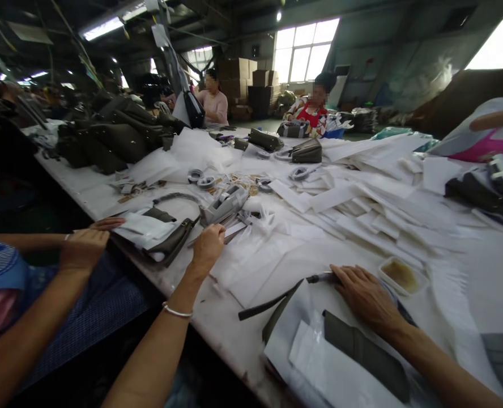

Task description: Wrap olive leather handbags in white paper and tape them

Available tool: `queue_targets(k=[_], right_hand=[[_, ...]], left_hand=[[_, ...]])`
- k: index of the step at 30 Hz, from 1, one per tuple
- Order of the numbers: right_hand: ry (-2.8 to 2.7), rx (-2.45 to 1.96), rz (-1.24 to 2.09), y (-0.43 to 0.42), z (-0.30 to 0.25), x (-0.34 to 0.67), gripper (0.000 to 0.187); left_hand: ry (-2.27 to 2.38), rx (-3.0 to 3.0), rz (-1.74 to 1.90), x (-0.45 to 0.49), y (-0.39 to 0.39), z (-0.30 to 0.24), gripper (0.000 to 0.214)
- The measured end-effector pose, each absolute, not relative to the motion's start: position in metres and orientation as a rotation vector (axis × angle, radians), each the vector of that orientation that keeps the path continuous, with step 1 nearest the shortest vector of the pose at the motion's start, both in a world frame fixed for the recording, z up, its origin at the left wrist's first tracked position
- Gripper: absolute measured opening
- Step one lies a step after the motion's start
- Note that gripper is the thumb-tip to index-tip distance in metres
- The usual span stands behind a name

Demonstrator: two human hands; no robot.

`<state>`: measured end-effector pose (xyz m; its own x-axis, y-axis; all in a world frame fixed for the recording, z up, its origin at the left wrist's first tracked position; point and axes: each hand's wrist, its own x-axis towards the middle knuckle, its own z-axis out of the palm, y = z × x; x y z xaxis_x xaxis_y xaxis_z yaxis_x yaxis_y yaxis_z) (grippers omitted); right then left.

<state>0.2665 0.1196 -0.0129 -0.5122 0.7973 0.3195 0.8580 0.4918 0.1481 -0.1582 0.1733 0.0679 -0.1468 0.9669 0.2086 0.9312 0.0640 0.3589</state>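
Note:
My left hand (209, 247), with a bracelet on the wrist, is closed in a pinch beside a grey tape dispenser (226, 205). A white strip (235, 229) lies by its fingertips; whether they hold it I cannot make out. My right hand (365, 296) rests with fingers stretched out over the wrapped handle of a dark olive handbag (364, 354). This bag lies on its side at the table's near edge. White wrapping sheet (328, 365) covers part of its front. A loose dark strap end (262, 309) sticks out to its left.
A co-worker's hands (85, 249) are at the left, beside another partly wrapped bag (170, 241). White sheets (353, 198) spread over the table (230, 345). Tape rolls (206, 182) lie mid-table. A plastic tub (402, 276) stands beyond my right hand. Dark bags (115, 136) pile up far left.

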Motion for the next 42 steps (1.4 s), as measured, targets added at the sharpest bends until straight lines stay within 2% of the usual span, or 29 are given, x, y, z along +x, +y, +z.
queue_targets(k=[5,11,15,20,25,29,34,42], right_hand=[[-2.492,-1.369,-0.52,0.121,-0.013,0.271,0.039],[-2.437,-1.415,-0.471,0.119,-0.014,0.263,0.042],[-2.41,-1.437,-0.468,0.12,-0.021,0.266,0.043],[-2.414,-1.359,-0.541,0.126,-0.028,0.271,0.046],[-2.414,-1.332,-0.56,0.13,-0.028,0.273,0.044],[-2.401,-1.333,-0.559,0.129,-0.026,0.271,0.041],[-2.396,-1.376,-0.51,0.127,-0.023,0.27,0.041],[-2.356,-1.445,-0.449,0.123,-0.025,0.266,0.04]], left_hand=[[2.119,2.179,0.676,-0.141,0.191,0.08,0.021],[1.936,2.445,0.619,-0.071,0.293,0.107,0.028],[2.052,2.359,0.482,-0.051,0.369,0.108,0.024],[2.129,2.159,0.34,-0.057,0.426,0.089,0.038],[2.102,2.048,0.309,-0.061,0.445,0.069,0.037],[2.104,1.978,0.405,-0.067,0.453,0.075,0.037],[2.077,1.873,0.658,-0.087,0.464,0.12,0.037],[1.6,1.771,1.015,-0.115,0.436,0.191,0.013]])
